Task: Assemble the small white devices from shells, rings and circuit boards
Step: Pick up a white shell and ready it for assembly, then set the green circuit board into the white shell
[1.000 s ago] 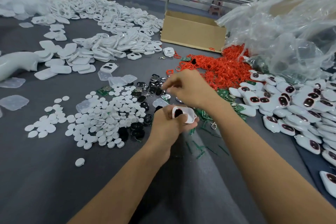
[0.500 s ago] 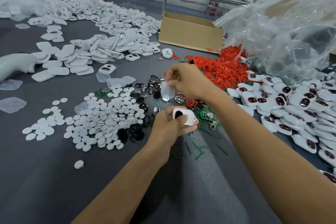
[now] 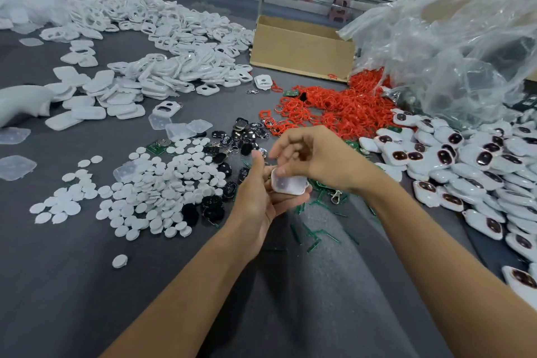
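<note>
Left hand: your left hand cups the white shell from below, fingers curled under it, thumb standing up at its left edge.
Right hand: your right hand arches over the top, fingers bent, thumb and fingertip nipping the shell's upper left corner.
Where it is: in the air between both hands, above the grey table and just over the green slivers.
What's inside: can't tell. The pale face looks up at you, and any ring or board under it is hidden.
How it handles: by the look of it, light, thin, glossy moulded plastic. It seems stiff enough to press but likely to flex, and slick under the fingers.
Where to hold: I'd keep to the rim and corners, support it underneath, and press evenly round the edge, not the middle.
On your left: white discs and black pieces lie close, with a circuit board and clear covers beyond.
Ahead: red rings in a heap, a cardboard box behind them, loose shells far left.
On your right: finished devices piled up, a plastic bag looming above them.
In the way: nothing between the hands, but a metal clasp lies just under your right wrist. With piles crowding both sides, a dropped shell could get lost among lookalikes.
</note>
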Action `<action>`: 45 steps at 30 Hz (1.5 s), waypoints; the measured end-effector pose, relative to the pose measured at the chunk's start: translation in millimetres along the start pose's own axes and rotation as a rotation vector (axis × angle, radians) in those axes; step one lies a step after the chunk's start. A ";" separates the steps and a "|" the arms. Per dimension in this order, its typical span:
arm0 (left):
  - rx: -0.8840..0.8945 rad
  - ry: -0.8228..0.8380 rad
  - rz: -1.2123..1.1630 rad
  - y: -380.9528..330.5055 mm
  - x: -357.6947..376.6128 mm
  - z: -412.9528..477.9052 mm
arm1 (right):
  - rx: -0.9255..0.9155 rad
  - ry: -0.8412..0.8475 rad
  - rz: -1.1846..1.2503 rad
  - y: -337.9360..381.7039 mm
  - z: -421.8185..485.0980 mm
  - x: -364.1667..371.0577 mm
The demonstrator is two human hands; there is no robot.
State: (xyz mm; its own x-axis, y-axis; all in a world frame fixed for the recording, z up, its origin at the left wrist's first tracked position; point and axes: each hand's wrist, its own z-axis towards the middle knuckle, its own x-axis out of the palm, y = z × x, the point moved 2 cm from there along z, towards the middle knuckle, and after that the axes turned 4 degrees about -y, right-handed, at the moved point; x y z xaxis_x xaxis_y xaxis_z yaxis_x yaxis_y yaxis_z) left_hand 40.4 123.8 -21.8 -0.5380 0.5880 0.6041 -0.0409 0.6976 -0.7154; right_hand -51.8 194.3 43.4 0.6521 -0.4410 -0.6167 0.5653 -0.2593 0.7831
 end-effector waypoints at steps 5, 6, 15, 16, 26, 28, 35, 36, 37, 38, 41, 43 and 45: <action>0.023 0.011 0.001 1.1 -2.0 3.7 | 0.015 -0.101 -0.003 -7.0 -1.4 11.8; 0.028 0.007 0.010 1.6 -2.0 4.5 | 0.019 -0.124 -0.012 -7.7 -1.9 12.5; 0.046 0.021 0.025 3.0 -3.3 6.4 | -0.061 -0.236 -0.158 -4.1 -8.1 16.4; 0.046 0.023 0.030 3.0 -3.3 6.6 | -0.067 -0.251 -0.158 -4.5 -9.3 16.4; 0.028 0.040 0.011 2.0 -1.8 6.5 | -0.111 -0.315 -0.179 -2.6 -5.8 8.9; 0.039 0.049 0.010 1.6 -1.9 6.3 | -0.099 -0.286 -0.193 -3.5 -4.2 9.7; 0.051 0.035 0.005 0.7 -1.7 5.7 | -0.084 -0.249 -0.180 -6.2 -2.4 12.4; 0.048 0.029 0.004 0.8 -1.8 5.8 | -0.094 -0.257 -0.182 -6.0 -2.4 12.9; 0.046 0.023 0.008 0.7 -2.0 5.5 | -0.107 -0.271 -0.191 -5.8 -2.8 13.4; 0.044 0.019 0.013 0.6 -2.1 4.9 | -0.123 -0.286 -0.207 -5.7 -3.6 14.1; 0.030 0.010 0.013 0.0 -1.8 2.9 | -0.174 -0.330 -0.272 -6.1 -8.2 15.9; 0.020 0.000 0.001 -0.9 -1.2 1.5 | -0.192 -0.363 -0.287 -8.2 -14.3 15.6; 0.004 -0.018 -0.026 -1.6 0.4 0.8 | -0.179 -0.435 -0.246 -13.2 -23.1 12.2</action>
State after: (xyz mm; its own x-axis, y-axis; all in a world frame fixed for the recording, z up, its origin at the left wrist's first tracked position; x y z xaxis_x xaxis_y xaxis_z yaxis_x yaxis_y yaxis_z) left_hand 39.6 122.5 -20.7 -0.5515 0.5619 0.6165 -0.0583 0.7113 -0.7005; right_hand -39.6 212.2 23.7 0.2416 -0.7111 -0.6603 0.7773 -0.2656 0.5704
